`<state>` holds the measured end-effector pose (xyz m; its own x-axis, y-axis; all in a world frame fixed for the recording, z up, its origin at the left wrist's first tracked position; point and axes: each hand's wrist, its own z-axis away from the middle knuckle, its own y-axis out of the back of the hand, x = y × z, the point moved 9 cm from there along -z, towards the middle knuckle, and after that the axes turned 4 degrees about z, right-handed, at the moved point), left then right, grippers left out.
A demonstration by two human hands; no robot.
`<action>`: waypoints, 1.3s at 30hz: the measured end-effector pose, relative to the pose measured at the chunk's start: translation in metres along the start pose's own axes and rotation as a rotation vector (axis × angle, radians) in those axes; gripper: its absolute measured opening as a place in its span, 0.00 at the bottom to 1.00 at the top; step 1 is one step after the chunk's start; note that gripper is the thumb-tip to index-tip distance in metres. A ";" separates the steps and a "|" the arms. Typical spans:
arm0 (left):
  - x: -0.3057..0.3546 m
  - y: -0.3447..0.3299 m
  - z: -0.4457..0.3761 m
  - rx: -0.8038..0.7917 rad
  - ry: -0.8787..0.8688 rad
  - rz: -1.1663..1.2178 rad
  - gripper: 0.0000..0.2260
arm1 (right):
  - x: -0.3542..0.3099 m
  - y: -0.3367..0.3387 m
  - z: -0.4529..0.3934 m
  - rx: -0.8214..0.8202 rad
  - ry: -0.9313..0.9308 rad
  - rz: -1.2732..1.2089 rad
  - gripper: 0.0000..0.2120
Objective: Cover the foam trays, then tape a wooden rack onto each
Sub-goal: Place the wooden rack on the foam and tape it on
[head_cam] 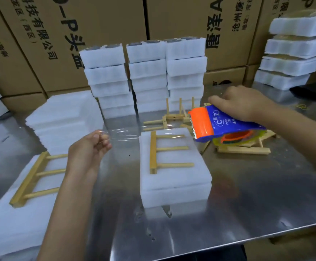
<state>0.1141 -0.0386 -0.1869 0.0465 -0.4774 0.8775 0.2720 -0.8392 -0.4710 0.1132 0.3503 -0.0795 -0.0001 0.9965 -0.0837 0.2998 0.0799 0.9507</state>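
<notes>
Steel desk (238,204) carries a covered foam tray (176,183) at centre, wooden rack (164,151) flat on its lid. Left hand (89,149): fingers (104,137) curled, pinching the free end of clear tape (127,135), left of the tray. Tape spans rightward over the rack's far end to the dispenser (219,125), gripped from above by the right hand (241,104). Beyond: loose racks (174,115), stacked foam trays (147,76), cartons (59,34).

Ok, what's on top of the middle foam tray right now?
A wooden rack lies flat on the foam cover, with clear tape stretched over its far end. The tray's contents under the cover are hidden.
</notes>
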 end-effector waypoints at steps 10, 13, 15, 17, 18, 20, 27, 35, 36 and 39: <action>-0.006 0.008 -0.005 0.058 -0.067 -0.201 0.04 | 0.008 -0.046 -0.012 -0.329 -0.089 -0.095 0.26; -0.013 0.019 -0.006 0.101 -0.134 -0.396 0.05 | 0.000 -0.058 -0.014 -0.376 -0.070 -0.040 0.25; -0.028 0.021 -0.004 0.101 -0.127 -0.537 0.07 | -0.004 -0.066 -0.013 -0.400 -0.053 -0.018 0.25; -0.047 0.015 0.000 0.062 -0.107 -0.672 0.09 | -0.008 -0.069 -0.010 -0.398 -0.034 -0.013 0.26; -0.056 0.010 0.002 0.029 -0.096 -0.731 0.11 | -0.009 -0.069 -0.009 -0.391 -0.027 -0.011 0.27; -0.071 -0.003 0.007 -0.051 -0.090 -0.822 0.13 | -0.010 -0.069 -0.008 -0.390 -0.025 -0.011 0.27; -0.091 -0.023 0.021 -0.263 -0.172 -1.210 0.22 | -0.010 -0.069 -0.007 -0.394 -0.034 0.002 0.26; -0.073 -0.011 0.018 -0.173 -0.084 -1.250 0.42 | 0.002 -0.073 -0.002 -0.399 -0.072 -0.091 0.27; -0.063 -0.013 0.017 -0.121 -0.102 -1.204 0.43 | 0.003 -0.074 -0.001 -0.406 -0.078 -0.115 0.26; -0.027 -0.049 0.021 -0.084 -0.336 -1.011 0.34 | 0.005 -0.077 -0.001 -0.414 -0.092 -0.149 0.26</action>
<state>0.1197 0.0206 -0.1856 0.1022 0.5357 0.8382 0.2661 -0.8267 0.4958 0.0886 0.3495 -0.1529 0.0757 0.9685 -0.2374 -0.1044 0.2445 0.9640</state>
